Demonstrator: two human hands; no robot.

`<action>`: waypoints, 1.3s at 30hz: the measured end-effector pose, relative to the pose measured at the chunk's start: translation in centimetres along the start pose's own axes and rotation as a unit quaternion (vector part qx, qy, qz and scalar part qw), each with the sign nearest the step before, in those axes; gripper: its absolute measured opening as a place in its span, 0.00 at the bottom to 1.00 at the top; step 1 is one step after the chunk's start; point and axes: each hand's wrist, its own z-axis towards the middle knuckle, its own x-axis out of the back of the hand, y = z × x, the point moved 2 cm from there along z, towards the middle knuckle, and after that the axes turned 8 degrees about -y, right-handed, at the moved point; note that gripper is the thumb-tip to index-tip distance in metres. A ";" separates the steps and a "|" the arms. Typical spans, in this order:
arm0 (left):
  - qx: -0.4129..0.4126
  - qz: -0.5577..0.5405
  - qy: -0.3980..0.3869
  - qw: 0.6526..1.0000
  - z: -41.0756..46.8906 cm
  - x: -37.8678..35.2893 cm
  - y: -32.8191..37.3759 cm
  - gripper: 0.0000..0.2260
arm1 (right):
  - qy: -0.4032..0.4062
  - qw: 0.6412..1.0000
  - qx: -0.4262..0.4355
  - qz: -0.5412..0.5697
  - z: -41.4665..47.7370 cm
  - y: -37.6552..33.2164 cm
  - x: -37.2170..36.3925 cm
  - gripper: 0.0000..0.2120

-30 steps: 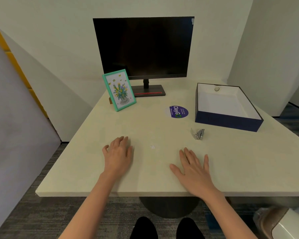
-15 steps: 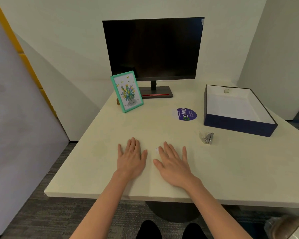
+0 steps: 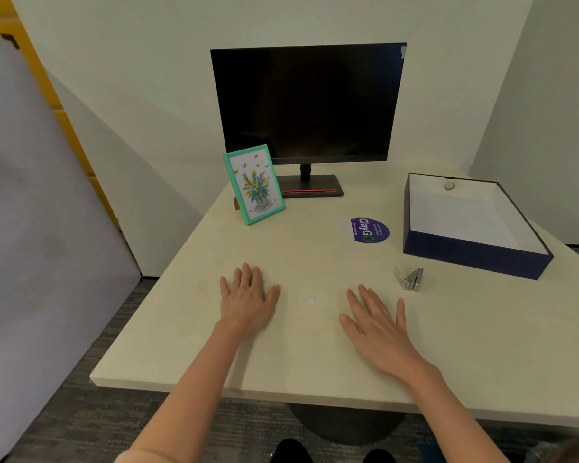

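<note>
My left hand (image 3: 248, 297) lies flat, palm down, on the cream table (image 3: 482, 345), fingers straight and together. My right hand (image 3: 376, 320) also rests flat on the table, fingers spread, about a hand's width to the right. Neither holds anything. A small white speck (image 3: 311, 298) sits on the tabletop between them. A small clear packet with metal parts (image 3: 409, 278) lies just beyond and right of my right hand.
A dark monitor (image 3: 308, 101) stands at the back, with a teal picture frame (image 3: 254, 184) leaning to its left. A round purple sticker (image 3: 368, 230) lies mid-table. An open dark-blue box (image 3: 475, 253) with a white interior sits at the right. A grey panel (image 3: 41, 228) stands left.
My right hand has slid away to the right from my left hand, widening the gap between them. The view has shifted slightly.
</note>
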 end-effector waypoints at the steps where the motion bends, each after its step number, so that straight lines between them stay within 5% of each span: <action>1: 0.002 0.010 -0.010 1.000 0.2 0.0 -0.3 0.32 | 0.000 1.000 0.003 -0.004 0.1 -0.2 0.0 0.28; 15: -0.180 0.010 -0.042 0.983 -2.9 -2.2 4.6 0.24 | 0.005 0.995 0.073 -0.063 3.0 -2.6 -0.6 0.27; 22: -0.133 -0.184 0.060 0.972 -2.6 -1.9 3.1 0.22 | 0.160 0.982 0.060 0.079 3.6 -1.6 0.3 0.17; 29: -0.131 -0.279 0.089 0.947 -2.9 -1.6 2.8 0.19 | 0.088 0.976 0.104 0.168 6.3 -1.6 1.8 0.13; 39: -0.141 -0.285 0.094 0.943 -3.0 -1.6 2.8 0.18 | 0.041 0.982 0.122 0.142 8.1 -2.4 3.2 0.08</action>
